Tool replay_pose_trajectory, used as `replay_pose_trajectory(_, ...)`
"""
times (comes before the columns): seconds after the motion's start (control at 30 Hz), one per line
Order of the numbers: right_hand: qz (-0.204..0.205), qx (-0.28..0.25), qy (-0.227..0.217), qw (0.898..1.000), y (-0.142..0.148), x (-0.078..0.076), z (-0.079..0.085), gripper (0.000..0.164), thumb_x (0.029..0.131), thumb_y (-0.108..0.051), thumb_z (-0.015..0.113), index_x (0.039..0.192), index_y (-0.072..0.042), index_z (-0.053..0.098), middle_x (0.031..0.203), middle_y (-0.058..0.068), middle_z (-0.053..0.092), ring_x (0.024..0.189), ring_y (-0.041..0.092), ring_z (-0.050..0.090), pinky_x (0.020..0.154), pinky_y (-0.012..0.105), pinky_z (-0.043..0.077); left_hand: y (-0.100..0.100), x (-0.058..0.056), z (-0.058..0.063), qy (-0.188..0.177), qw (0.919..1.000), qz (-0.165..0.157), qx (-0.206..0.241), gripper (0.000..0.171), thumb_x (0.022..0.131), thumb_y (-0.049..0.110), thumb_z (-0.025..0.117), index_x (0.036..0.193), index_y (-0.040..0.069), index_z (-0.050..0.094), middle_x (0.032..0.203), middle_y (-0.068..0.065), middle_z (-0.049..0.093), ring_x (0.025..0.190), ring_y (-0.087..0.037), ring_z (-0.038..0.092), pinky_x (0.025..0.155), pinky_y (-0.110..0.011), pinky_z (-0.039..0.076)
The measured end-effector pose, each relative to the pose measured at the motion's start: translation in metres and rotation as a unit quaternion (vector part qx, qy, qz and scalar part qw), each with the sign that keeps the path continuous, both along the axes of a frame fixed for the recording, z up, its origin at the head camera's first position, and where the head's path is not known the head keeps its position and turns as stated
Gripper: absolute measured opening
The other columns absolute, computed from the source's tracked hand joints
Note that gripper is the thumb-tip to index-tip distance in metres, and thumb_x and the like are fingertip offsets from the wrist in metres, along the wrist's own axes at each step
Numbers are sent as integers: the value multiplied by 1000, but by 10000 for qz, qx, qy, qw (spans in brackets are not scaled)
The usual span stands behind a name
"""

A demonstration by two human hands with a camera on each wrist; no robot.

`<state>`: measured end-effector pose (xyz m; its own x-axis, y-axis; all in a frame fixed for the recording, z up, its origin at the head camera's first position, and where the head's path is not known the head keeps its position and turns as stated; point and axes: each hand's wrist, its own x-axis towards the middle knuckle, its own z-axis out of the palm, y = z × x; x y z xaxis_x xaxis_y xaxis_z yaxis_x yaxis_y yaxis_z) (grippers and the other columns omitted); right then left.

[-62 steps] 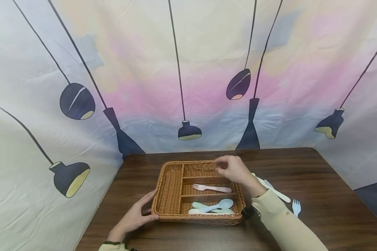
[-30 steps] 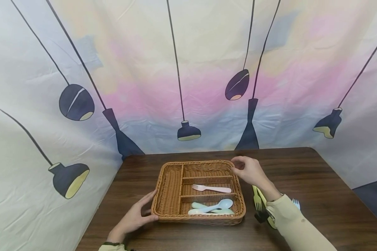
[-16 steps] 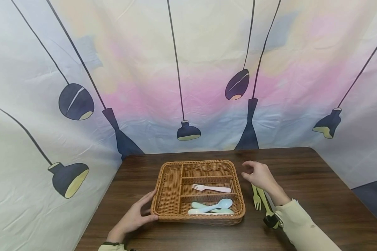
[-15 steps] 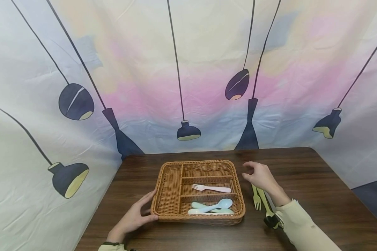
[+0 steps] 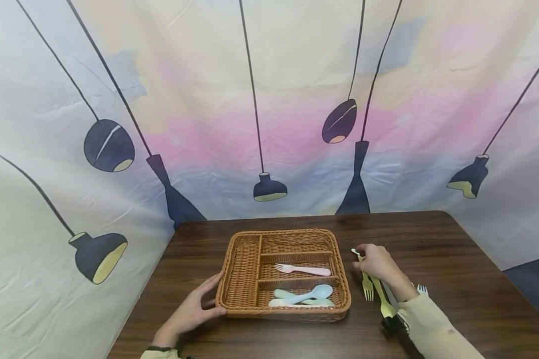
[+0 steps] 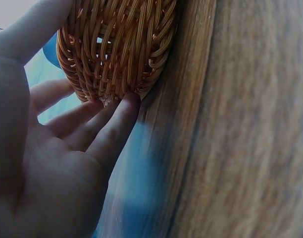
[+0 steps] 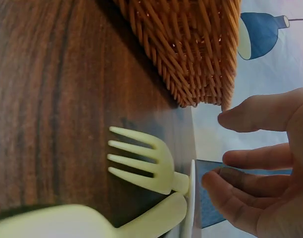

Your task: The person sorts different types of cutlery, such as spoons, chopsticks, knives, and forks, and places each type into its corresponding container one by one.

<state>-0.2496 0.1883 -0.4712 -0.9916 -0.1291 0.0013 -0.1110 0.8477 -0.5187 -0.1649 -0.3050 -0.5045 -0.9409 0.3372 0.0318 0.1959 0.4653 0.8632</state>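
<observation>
My left hand (image 5: 192, 310) rests against the left end of a brown wicker basket (image 5: 244, 271), fingers on its woven side in the left wrist view. Inside, a pale pink fork (image 5: 313, 270) lies in the middle right compartment. A light blue spoon (image 5: 321, 291) lies across pale green and white pieces in the front one. My right hand (image 5: 377, 263) is over the cutlery right of the basket, thumb and fingers apart in the right wrist view with nothing between them. Below it lie a yellow-green fork (image 5: 368, 288) and a yellow-green spoon (image 5: 387, 309).
A light blue fork (image 5: 422, 288) lies farther right, partly behind the right sleeve (image 5: 435, 324). A pale tip (image 5: 354, 251) of another piece shows by the right fingers. The dark wooden table (image 5: 458, 264) ends at a cloth backdrop (image 5: 287, 119) printed with lamps.
My right hand has moved from the basket's back right part, past its right rim, rightward and then down to the cutlery on the table. My left hand and the basket have stayed in place.
</observation>
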Motion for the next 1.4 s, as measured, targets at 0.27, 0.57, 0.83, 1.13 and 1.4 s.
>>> replay_pose_trajectory(0.27,87,286,-224,9993,-1,-1,-7,47,81,-18,74,121,4,63,111,26,66,75,25,58,60,36,47,0,0,1,3,10000,44,-60,92,80,25,81,155,18,29,159,-18,23,141,-39,26,96,-30,53)
replay_pose_trajectory(0.57,271,723,-39,9970,-2,-5,-12,45,79,-13,76,118,8,63,111,27,65,82,29,60,68,44,50,1,0,2,52,10000,-26,21,92,79,25,82,155,15,29,159,-18,23,141,-38,26,96,-28,52)
replay_pose_trajectory(0.83,349,971,-38,9947,0,-9,-16,50,76,-9,77,118,12,61,103,26,63,85,31,59,68,46,49,1,0,1,80,9999,-49,37,92,80,24,81,155,15,29,159,-18,23,141,-39,26,96,-29,52)
replay_pose_trajectory(1.13,580,919,-81,9940,-1,-8,-15,28,75,-4,77,96,4,60,69,7,53,60,20,50,52,33,44,0,0,0,12,10000,-33,44,92,80,25,81,155,18,28,160,-17,22,141,-39,25,97,-29,51)
replay_pose_trajectory(1.4,454,490,-417,9969,-1,-9,-17,41,75,0,78,113,2,65,84,8,62,70,21,53,59,33,46,0,0,0,-38,10000,-5,42,92,80,25,81,155,18,29,160,-17,22,141,-38,25,97,-28,51)
